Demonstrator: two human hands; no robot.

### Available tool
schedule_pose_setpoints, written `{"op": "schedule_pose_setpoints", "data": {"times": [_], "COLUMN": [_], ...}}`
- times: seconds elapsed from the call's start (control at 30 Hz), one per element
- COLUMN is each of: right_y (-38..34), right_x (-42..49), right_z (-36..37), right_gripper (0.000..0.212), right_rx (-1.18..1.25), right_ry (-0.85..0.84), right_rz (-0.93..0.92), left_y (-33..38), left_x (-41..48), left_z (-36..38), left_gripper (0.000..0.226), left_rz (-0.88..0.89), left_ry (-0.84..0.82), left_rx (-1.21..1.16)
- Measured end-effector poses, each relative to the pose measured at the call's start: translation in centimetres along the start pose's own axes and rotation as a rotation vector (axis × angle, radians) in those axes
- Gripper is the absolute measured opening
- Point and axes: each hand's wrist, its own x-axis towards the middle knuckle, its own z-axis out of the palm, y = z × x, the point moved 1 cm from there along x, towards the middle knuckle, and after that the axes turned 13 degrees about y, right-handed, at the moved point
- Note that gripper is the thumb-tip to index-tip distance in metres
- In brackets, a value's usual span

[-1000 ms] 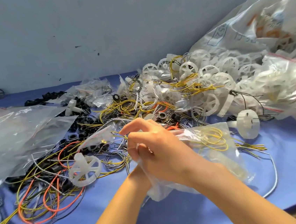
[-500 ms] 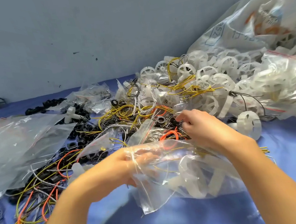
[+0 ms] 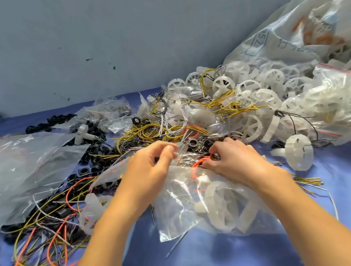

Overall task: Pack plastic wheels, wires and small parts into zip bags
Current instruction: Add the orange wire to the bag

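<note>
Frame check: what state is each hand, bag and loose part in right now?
zip bag: lying flat, mouth open.
white wheel: inside the zip bag.
left hand: pinches the zip bag's mouth edge.
right hand: fingers curled on the orange wire.
orange wire: at the mouth, partly in.
loose wheel: tilted on edge, unpacked.
empty bags: flat, unfilled.
large sack: slumped, wheels heaped before it.
</note>
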Motion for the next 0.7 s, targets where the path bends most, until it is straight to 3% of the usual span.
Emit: {"op": "schedule_pose_setpoints", "data": {"times": [0.2,0.4,0.5,0.7], "right_y": [0.5,0.1,0.0,0.3], "right_x": [0.3,0.0,-0.1,0.0], "right_z": [0.0,-0.1,-0.1,0.7], "right_gripper": [0.021,0.034,0.031,0.024], "right_rx": [0.1,0.133,0.102,-0.007], "right_ry": [0.001,-0.046,-0.047,0.042], "right_rz": [0.009,-0.071,-0.09,-0.153], "left_y": [-1.4,-0.8,-0.7,-0.6], "left_x": [-0.7,-0.6,-0.7,-1.0], "left_z": [1.0,3.7,5.3,6.6], "left_gripper": [0.019,0.028,0.033,0.047], "left_rz": [0.016,0.175,0.262,0.266], "left_ry": [-0.323,-0.16,-0.163,-0.164], "left_rx": [0.293,0.531,0.669,0.828]}}
